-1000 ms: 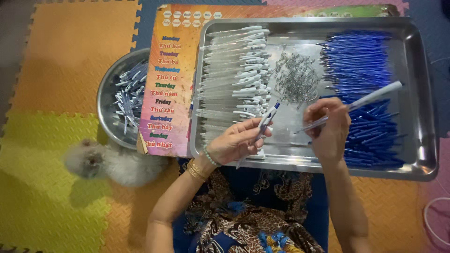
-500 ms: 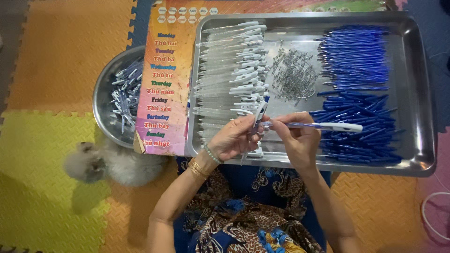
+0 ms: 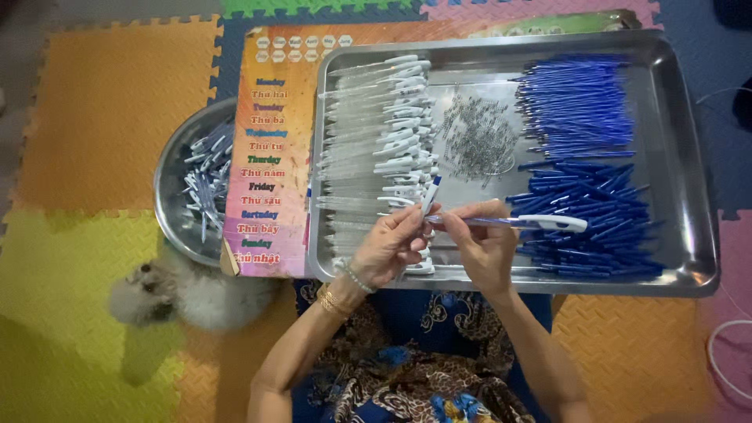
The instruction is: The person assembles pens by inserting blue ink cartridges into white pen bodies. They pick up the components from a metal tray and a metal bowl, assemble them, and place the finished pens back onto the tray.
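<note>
My left hand (image 3: 389, 244) pinches a small white and blue pen part (image 3: 430, 195) over the front of the steel tray (image 3: 689, 258). My right hand (image 3: 482, 241) grips a clear pen barrel with a white clip (image 3: 533, 223), held level and pointing right, its left end meeting my left fingers. Behind my hands lie a row of clear white-clipped barrels (image 3: 384, 133), a heap of small metal springs (image 3: 478, 141) and two piles of blue refills (image 3: 583, 164).
A round steel bowl (image 3: 168, 188) with assembled pens sits at the left, partly under a colourful printed board (image 3: 270, 157). A small fluffy white dog (image 3: 184, 290) lies by my left knee. Coloured foam mats cover the floor. A white cable (image 3: 724, 356) curls at the right.
My right hand swung the barrel down from a raised slant to level and drew in against my left hand, which still holds the small part.
</note>
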